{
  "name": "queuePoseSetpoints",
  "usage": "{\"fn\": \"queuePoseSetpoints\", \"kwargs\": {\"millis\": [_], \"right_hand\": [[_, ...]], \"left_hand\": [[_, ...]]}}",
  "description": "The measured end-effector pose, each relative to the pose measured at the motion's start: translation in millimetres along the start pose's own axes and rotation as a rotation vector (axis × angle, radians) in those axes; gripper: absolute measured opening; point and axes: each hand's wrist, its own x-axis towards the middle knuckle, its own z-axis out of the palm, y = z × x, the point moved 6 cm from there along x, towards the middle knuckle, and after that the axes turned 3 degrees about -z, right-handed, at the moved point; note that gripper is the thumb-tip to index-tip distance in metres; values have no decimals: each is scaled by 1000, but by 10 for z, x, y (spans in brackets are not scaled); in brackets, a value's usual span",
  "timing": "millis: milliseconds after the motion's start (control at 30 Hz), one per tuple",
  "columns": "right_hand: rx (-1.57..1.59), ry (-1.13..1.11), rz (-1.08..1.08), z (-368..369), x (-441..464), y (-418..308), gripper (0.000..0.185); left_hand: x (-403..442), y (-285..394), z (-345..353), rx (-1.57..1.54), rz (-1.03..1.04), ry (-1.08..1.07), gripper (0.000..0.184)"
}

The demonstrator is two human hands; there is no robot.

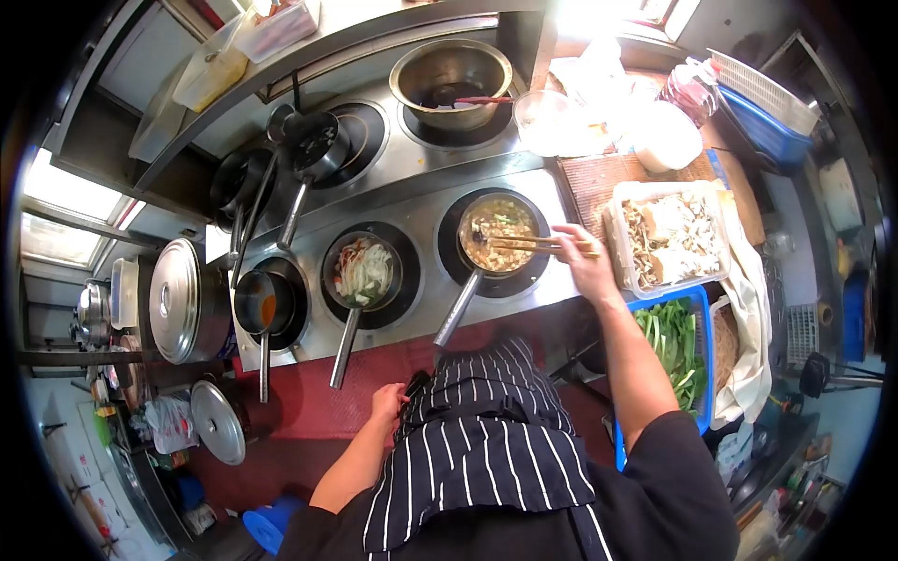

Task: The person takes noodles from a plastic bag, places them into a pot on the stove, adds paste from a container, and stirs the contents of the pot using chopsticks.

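My right hand (587, 266) is closed around a pair of wooden chopsticks (538, 245). Their tips dip into a small saucepan (457, 309) of brothy food in small pale pieces with green bits, on the right front burner. Low by the striped apron (486, 449), my left hand (389, 402) has its fingers curled against a dark object (417, 383), too unclear to name. Left of the saucepan sits a second pan (345, 348) with sliced white, green and reddish vegetables. A third pan (265, 360) holds a little orange-brown liquid.
Behind, a large metal bowl (407, 101) and dark pans (323, 154) stand on the rear burners. At right are a plastic tub (619, 201) of mushrooms and a blue crate (703, 323) of leafy greens. Large lidded pots (176, 299) stand at left. Pan handles overhang the stove's front edge.
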Motion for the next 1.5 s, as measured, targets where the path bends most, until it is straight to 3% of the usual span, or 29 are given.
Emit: {"fn": "queuePoseSetpoints", "kwargs": {"millis": [67,133,333,433,467,533,667,800,1000,1133,1167,1267,1300,1367,1467,1500], "right_hand": [[-71,-103,-158,354,87,110,20],[-335,-137,-345,568,168,85,19],[-442,137,-227,-153,142,7,19],[-414,17,-133,-158,-118,20,20],[-380,-44,-196,-86,-171,89,21],[-166,-75,-45,-10,-191,-6,22],[-287,117,-200,-177,66,-108,21],[-396,-86,-288,82,74,192,21],[-362,-186,-31,-280,-17,-61,19],[-349,-366,-82,103,72,-19,18],[-331,-383,-188,290,104,-19,17],[-324,-204,-437,534,379,42,17],[-321,-202,-436,519,439,-7,17],[-465,-46,-147,340,597,-22,18],[-410,83,-290,-133,749,183,20],[-456,41,-218,-200,699,137,20]], "left_hand": [[0,36,17,26,5,4,28],[60,78,55,46,72,-21,28],[62,157,35,-38,69,-8,29],[-67,160,8,0,29,4,30],[-62,150,8,-2,29,5,30],[-38,88,-16,5,21,0,30],[-1,69,-2,25,15,-18,30],[7,104,39,42,28,-15,30],[4,4,33,-8,17,-7,29],[48,-36,20,-13,43,-7,28],[41,-19,28,-9,45,-8,28],[-2,38,35,-8,35,-9,29],[-8,66,39,-1,55,-9,29],[30,49,21,4,74,-10,29],[164,-51,-10,-31,65,-2,29],[126,-46,-23,-40,58,12,29]]}}
